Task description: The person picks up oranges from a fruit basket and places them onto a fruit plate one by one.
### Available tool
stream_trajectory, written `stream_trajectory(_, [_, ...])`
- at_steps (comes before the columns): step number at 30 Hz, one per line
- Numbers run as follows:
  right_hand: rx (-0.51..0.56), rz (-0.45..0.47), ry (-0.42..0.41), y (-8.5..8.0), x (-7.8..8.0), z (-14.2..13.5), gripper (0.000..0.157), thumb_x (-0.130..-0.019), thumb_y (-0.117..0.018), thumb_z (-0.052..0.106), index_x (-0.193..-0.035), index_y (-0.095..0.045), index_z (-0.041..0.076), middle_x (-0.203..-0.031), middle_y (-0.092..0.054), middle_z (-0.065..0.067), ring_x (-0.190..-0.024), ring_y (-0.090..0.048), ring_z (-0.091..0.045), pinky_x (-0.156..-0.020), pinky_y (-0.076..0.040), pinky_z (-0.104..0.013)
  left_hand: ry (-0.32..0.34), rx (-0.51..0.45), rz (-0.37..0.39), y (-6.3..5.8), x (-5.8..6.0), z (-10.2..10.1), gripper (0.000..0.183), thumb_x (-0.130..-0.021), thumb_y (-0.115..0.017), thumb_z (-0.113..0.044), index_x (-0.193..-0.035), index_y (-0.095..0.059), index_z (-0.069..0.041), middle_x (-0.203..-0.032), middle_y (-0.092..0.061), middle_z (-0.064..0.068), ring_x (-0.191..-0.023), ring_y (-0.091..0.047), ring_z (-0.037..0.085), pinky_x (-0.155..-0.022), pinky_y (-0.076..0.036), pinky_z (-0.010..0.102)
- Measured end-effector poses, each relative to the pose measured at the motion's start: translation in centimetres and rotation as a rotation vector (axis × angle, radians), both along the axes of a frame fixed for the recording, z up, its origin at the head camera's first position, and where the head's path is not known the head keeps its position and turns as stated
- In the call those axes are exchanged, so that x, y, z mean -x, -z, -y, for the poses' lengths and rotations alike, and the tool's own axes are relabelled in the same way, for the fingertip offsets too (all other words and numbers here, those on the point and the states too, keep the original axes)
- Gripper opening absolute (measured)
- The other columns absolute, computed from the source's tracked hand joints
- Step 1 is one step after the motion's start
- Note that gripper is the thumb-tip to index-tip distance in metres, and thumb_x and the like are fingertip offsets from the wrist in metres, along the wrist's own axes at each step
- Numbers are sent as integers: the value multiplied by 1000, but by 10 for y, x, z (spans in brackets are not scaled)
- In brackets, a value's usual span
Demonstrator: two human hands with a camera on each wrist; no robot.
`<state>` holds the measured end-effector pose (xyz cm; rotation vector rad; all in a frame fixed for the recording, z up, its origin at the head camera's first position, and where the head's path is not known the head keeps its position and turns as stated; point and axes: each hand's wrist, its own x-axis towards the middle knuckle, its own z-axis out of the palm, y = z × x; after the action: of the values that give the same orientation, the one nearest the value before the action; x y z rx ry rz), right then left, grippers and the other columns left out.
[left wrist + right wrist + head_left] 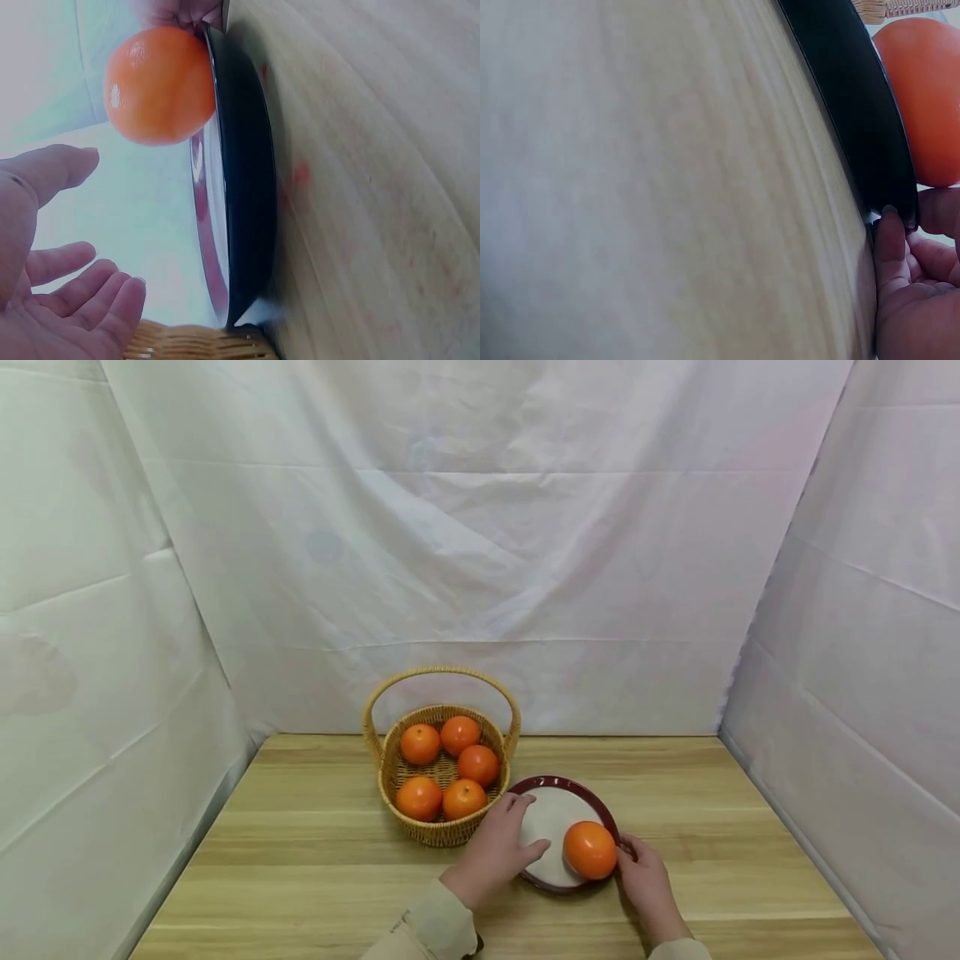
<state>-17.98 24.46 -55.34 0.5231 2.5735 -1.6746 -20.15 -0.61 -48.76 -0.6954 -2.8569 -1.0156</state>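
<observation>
A round plate (543, 814) with a dark red rim, a whitish inside and a black outer wall (251, 172) rests on the table. One orange (590, 850) sits on its right part. My right hand (647, 883) pinches the plate's right edge, close beside the orange; in the right wrist view its fingers (891, 244) lie on both sides of the rim. My left hand (495, 847) hovers by the plate's left side, thumb and fingers spread, holding nothing. In the left wrist view that hand (67, 277) stands apart from both orange (160, 86) and plate.
A wicker basket (442, 833) with a tall arched handle (442, 670) stands just left of the plate, holding several oranges (420, 798). White cloth (480, 552) hangs behind and at both sides of the wooden table (300, 860).
</observation>
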Motion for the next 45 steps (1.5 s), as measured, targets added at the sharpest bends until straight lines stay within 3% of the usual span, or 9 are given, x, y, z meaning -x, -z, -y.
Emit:
stream_trajectory(9, [38, 55, 14, 0, 0, 0, 48, -107, -42, 13, -149, -38, -9, -148, -44, -33, -138, -44, -45, -112, -41, -58, -15, -13, -24, 2, 2, 9, 51, -93, -73, -33, -136, -59, -9, -128, -58, 8, -116, -58, 22, -101, -53, 40])
stream_trajectory(20, [43, 26, 8, -3, 1, 2, 47, -106, -44, 12, -148, -40, -10, -145, -47, -33, -136, -46, -44, -112, -41, -57, -15, -10, -39, 0, 2, 15, 44, -95, -69, -33, -133, -61, -12, -124, -58, 4, -111, -58, 17, -98, -54, 35])
stream_trajectory(34, [32, 37, 9, 0, 2, 1, 47, -106, -44, 11, -148, -40, -10, -146, -46, -33, -137, -46, -44, -112, -41, -57, -26, -3, -62, -2, 3, 19, 41, -96, -68, -32, -132, -62, -12, -126, -59, 4, -116, -58, 18, -100, -54, 38])
stream_trajectory(45, [28, 12, 2, 1, 1, 0, 47, -106, -46, 13, -147, -41, -11, -143, -49, -33, -134, -48, -43, -111, -42, -56, -47, -6, -66, -11, 5, 22, 40, -97, -67, -30, -131, -61, -11, -123, -59, 4, -113, -57, 19, -100, -54, 39])
